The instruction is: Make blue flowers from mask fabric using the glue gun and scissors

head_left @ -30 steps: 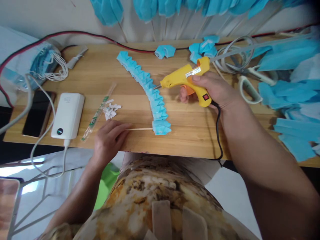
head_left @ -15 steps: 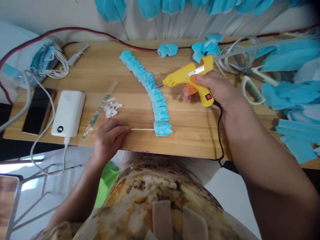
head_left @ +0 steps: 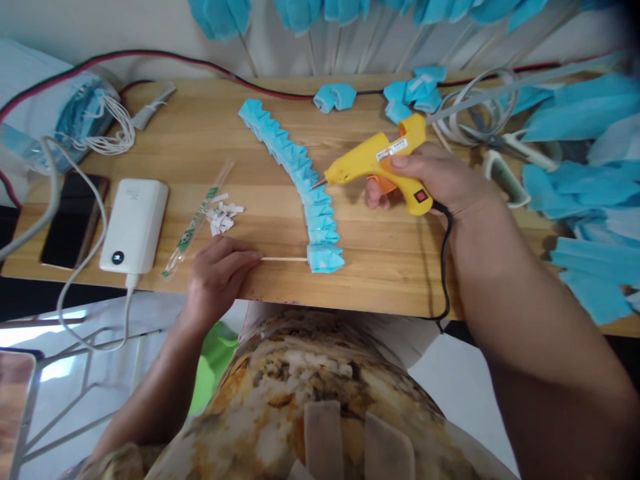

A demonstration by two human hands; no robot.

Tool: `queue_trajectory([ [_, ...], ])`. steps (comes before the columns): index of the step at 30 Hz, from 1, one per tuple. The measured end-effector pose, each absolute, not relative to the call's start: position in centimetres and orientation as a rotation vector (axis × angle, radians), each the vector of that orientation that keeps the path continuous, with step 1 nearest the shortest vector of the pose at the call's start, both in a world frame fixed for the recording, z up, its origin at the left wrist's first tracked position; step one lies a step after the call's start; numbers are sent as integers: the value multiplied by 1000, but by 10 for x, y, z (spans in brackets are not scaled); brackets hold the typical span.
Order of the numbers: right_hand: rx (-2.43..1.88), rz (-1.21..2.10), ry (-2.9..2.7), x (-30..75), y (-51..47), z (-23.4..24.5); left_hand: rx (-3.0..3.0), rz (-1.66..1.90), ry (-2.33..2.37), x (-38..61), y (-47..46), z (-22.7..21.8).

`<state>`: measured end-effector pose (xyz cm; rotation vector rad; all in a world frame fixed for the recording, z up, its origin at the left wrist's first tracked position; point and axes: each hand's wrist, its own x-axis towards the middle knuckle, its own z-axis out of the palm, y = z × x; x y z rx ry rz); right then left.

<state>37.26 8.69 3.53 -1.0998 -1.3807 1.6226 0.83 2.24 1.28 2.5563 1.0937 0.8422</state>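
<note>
A yellow hot glue gun (head_left: 383,160) is gripped in my right hand (head_left: 440,173), fingers around its handle near the orange trigger. Its metal nozzle points left and sits at the edge of a pleated light-blue fabric strip (head_left: 287,157); whether it touches, I cannot tell. The strip curves across the tabletop, its lower end by a small folded blue piece (head_left: 325,258). That piece is on the end of a thin wooden stick (head_left: 285,259). My left hand (head_left: 220,273) rests at the table's front edge, pinching the stick's other end.
To the left lie white paper scraps (head_left: 223,217), a clear plastic wrapper (head_left: 193,230), a white power bank (head_left: 135,227) with its cable, and a dark phone (head_left: 75,220). Scissors (head_left: 530,152), a tape roll and blue fabric pieces (head_left: 590,193) crowd the right. Folded blue pieces (head_left: 335,98) lie behind.
The glue gun in my right hand has shifted slightly down along the strip's edge. My left hand and the stick stay nearly in place.
</note>
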Motion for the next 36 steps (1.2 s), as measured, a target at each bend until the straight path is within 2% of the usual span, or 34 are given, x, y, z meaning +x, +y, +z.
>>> queue_trajectory([
  [17,-1203,1629,-1586,379,98,38,2536,884,1096,5,22,7],
  [25,-1051,1549,-1558,380,76,28,2576,911,1081,1,20,6],
  [36,-1021,1616,-1698,391,70,33,2607,906,1095,2,19,3],
])
